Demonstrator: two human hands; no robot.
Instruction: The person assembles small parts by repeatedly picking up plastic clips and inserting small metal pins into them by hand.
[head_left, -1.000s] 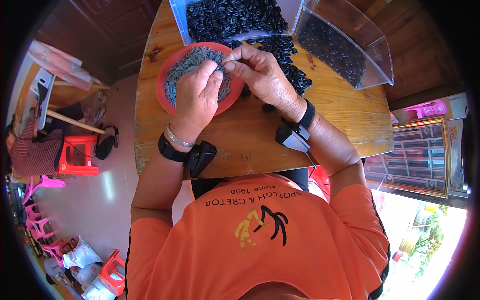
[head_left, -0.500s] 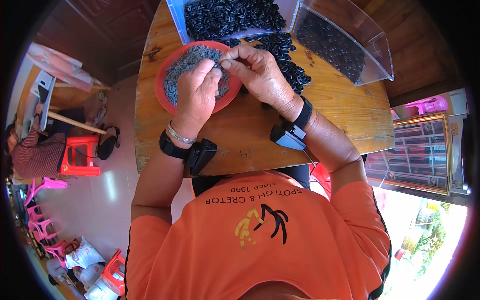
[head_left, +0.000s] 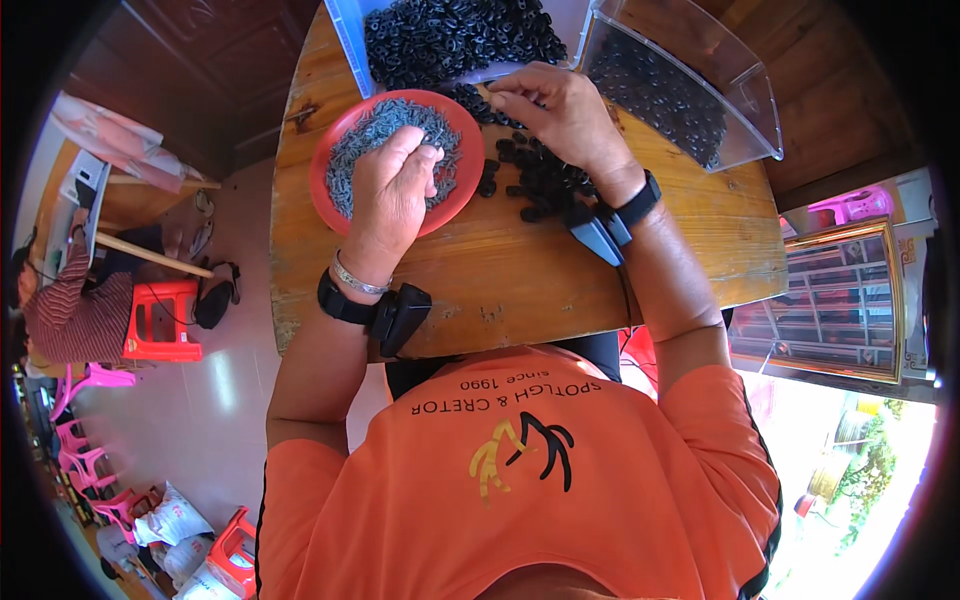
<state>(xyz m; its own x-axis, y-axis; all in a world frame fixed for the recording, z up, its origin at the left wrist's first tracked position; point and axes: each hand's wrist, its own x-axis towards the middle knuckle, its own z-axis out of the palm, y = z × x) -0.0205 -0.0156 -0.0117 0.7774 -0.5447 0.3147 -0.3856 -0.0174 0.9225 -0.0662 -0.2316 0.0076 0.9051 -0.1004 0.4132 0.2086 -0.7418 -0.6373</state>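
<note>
My left hand [head_left: 393,190] is closed above a red bowl [head_left: 468,190] filled with small grey screw-like pieces [head_left: 355,165]. Its thumb and forefinger pinch together at the tips; whatever they hold is too small to name. My right hand [head_left: 570,112] is over a loose heap of small black oval parts [head_left: 545,170] on the wooden table. Thumb and forefinger of that hand come together near the heap's far left side, and I cannot make out what lies between them. Each wrist wears a black strap with a small device.
At the far side stands a clear bin [head_left: 355,50] piled with black parts. Right of it is another clear bin [head_left: 768,110] holding more. A wooden table [head_left: 460,300] with a curved edge lies before me. Off to the left, a person sits near a red stool [head_left: 162,340].
My hands were together over the bowl, fingertips meeting at a small dark part. My right hand has moved away to the right, over the black heap; the left stays nearly in place.
</note>
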